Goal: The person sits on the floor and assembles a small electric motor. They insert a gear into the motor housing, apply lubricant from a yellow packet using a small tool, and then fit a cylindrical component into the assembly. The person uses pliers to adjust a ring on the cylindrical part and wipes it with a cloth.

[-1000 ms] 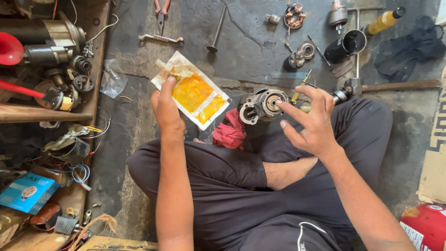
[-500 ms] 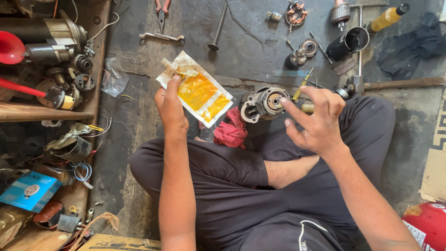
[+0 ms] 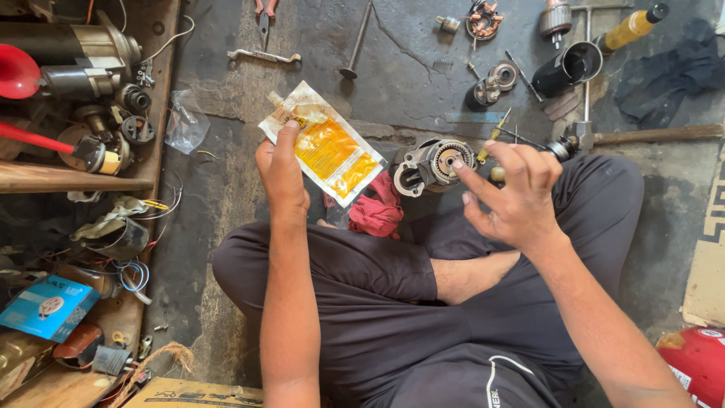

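Left hand [image 3: 281, 172] fingers clamped on yellow grease pouch [image 3: 326, 143]; right hand [image 3: 515, 198] fingers spread apart beside motor housing [image 3: 432, 163].

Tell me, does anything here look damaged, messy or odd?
The concrete floor is cracked and stained. Motor parts lie scattered across it. The yellow pouch in the left hand looks crumpled and smeared. The right hand reaches toward the metal gear housing.

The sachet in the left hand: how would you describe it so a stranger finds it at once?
Start at the seated person's crossed legs and follow the left hand upward. It holds a flat plastic sachet with yellow-orange contents. Unlike the red rag beside it, it is glossy and rectangular.
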